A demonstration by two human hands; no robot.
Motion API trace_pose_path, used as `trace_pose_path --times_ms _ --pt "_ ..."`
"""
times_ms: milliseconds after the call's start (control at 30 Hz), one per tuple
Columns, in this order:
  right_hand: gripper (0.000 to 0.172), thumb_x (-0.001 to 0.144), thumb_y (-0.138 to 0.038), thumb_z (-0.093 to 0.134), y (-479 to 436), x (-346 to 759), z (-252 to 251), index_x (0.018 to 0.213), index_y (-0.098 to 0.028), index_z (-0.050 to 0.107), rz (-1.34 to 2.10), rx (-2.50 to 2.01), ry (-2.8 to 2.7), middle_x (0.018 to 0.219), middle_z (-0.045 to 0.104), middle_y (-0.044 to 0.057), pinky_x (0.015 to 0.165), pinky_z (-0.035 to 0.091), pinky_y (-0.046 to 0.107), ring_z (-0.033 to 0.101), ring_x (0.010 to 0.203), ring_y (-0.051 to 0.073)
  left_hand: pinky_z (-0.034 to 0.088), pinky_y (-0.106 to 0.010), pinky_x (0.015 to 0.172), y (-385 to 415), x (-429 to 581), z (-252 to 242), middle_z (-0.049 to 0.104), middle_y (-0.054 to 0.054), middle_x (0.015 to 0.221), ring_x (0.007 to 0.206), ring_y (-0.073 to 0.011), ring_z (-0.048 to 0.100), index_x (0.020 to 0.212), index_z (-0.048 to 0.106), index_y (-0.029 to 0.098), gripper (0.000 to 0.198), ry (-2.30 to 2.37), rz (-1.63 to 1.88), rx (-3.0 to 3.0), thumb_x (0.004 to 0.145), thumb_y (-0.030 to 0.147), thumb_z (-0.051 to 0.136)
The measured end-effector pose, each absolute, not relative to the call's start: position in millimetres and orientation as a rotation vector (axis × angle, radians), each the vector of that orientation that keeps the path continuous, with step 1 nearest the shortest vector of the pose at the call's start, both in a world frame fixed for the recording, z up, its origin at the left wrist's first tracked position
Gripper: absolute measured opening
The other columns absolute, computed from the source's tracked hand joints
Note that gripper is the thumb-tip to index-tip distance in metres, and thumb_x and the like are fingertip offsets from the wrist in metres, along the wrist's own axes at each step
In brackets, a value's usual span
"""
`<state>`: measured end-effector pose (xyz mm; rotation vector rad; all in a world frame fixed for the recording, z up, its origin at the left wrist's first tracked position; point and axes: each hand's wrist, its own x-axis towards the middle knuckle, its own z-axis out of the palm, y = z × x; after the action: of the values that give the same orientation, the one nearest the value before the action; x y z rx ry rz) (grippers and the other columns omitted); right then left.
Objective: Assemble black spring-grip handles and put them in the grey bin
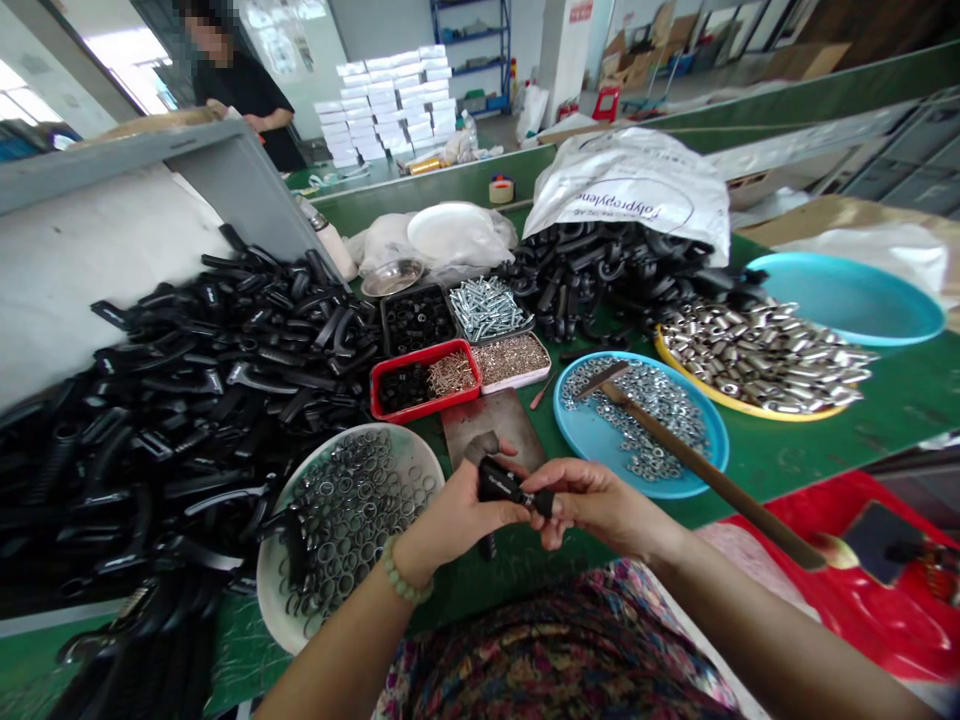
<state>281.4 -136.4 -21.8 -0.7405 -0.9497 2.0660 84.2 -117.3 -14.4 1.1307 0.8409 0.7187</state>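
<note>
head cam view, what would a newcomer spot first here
The huge heap of curved black plastic parts fills the left side, and more spill from a white polypropylene sack at the back. On the right, a blue plate of hex nuts and a yellow tray of silver metal sleeves stand out. At bottom centre, the left hand and right hand hold a small black part.

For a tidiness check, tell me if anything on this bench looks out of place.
A wooden-handled hammer lies across the blue plate, its head among the metal nuts, handle jutting past the rim: a tool sitting in loose parts. Black parts also spill from the white sack.
</note>
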Motion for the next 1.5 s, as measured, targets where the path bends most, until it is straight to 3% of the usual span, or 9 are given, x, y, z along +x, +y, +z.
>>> trace_pose_path --times_ms 267,400,567,800,1000,1067,1167,1300,1500 --pt "0.026 0.079 -0.027 0.070 -132.0 278.7 -19.0 0.093 -0.017 0.050 2.064 -0.746 -0.926 0.073 0.071 0.001 0.052 0.052 0.019 0.068 0.057 0.011 0.047 -0.028 0.075 -126.4 91.1 -12.2 0.067 -0.002 0.088 0.076 -0.0164 0.064 0.107 0.051 0.019 0.044 0.865 0.831 1.011 0.069 0.017 0.074" --pt "0.022 0.081 -0.029 0.067 -135.8 275.6 -24.5 0.095 -0.017 0.055 1.989 -0.677 -1.003 0.073 0.069 0.000 0.055 0.053 0.021 0.067 0.057 0.011 0.050 -0.028 0.069 -130.1 94.4 -14.2 0.067 -0.001 0.085 0.070 -0.0169 0.065 0.109 0.049 0.020 0.055 0.842 0.861 0.903 0.063 0.016 0.079" --pt "0.035 0.080 -0.033 0.068 -139.9 270.6 -23.2 0.106 -0.020 0.048 1.951 -0.687 -0.964 0.077 0.068 0.000 0.056 0.051 0.021 0.065 0.059 0.010 0.051 -0.029 0.063 -131.9 98.5 -19.6 0.065 0.001 0.083 0.062 -0.0140 0.063 0.109 0.046 0.022 0.048 0.800 0.959 0.841 0.070 0.023 0.074" --pt "0.054 0.077 -0.041 0.070 -143.1 254.3 -20.0 0.115 -0.021 0.037 1.920 -0.845 -0.903 0.076 0.066 0.001 0.061 0.051 0.026 0.066 0.063 0.013 0.050 -0.027 0.063 -130.1 99.6 -14.6 0.062 -0.002 0.090 0.069 -0.0136 0.060 0.113 0.045 0.021 0.046 0.836 0.907 0.882 0.074 0.026 0.070" --pt "0.036 0.080 -0.038 0.065 -111.3 263.0 -20.8 0.101 -0.020 0.043 1.873 -0.976 -1.379 0.084 0.065 0.001 0.066 0.052 0.030 0.066 0.071 0.014 0.044 -0.023 0.064 -114.2 68.4 -15.5 0.061 0.000 0.077 0.072 -0.0151 0.055 0.095 0.056 0.017 0.033 1.066 0.784 1.171 0.070 0.030 0.073" --pt "0.030 0.085 -0.037 0.057 -72.7 260.7 -13.5 0.106 -0.018 0.048 1.631 -1.008 -1.842 0.095 0.065 0.006 0.070 0.052 0.031 0.065 0.077 0.015 0.043 -0.024 0.074 -100.0 59.2 -21.1 0.060 -0.001 0.078 0.078 -0.0176 0.055 0.095 0.059 0.018 0.030 1.152 0.883 1.285 0.070 0.030 0.072" --pt "0.021 0.093 -0.025 0.043 -2.1 233.6 -4.7 0.102 -0.014 0.058 0.560 -1.290 -2.482 0.106 0.062 0.011 0.088 0.044 0.032 0.059 0.099 0.018 0.037 -0.031 0.090 -75.1 65.1 -38.7 0.057 -0.005 0.079 0.092 -0.0257 0.054 0.083 0.063 0.019 0.027 1.185 0.971 1.502 0.062 0.026 0.077" --pt "0.016 0.085 -0.013 0.051 62.7 183.3 -12.3 0.089 -0.009 0.066 0.351 -1.265 -2.694 0.102 0.064 0.017 0.093 0.038 0.034 0.056 0.104 0.024 0.027 -0.042 0.102 -51.2 92.4 -67.9 0.057 -0.014 0.098 0.110 -0.0350 0.046 0.072 0.065 0.019 0.021 1.134 0.831 1.908 0.056 0.018 0.079" --pt "0.019 0.086 -0.013 0.048 77.5 173.1 -30.1 0.093 -0.006 0.064 0.228 -1.234 -2.718 0.102 0.065 0.021 0.090 0.037 0.035 0.056 0.103 0.026 0.014 -0.049 0.110 -54.2 84.8 -81.7 0.055 -0.016 0.123 0.120 -0.0326 0.045 0.118 0.057 0.019 0.051 0.999 0.796 2.320 0.069 0.015 0.071"
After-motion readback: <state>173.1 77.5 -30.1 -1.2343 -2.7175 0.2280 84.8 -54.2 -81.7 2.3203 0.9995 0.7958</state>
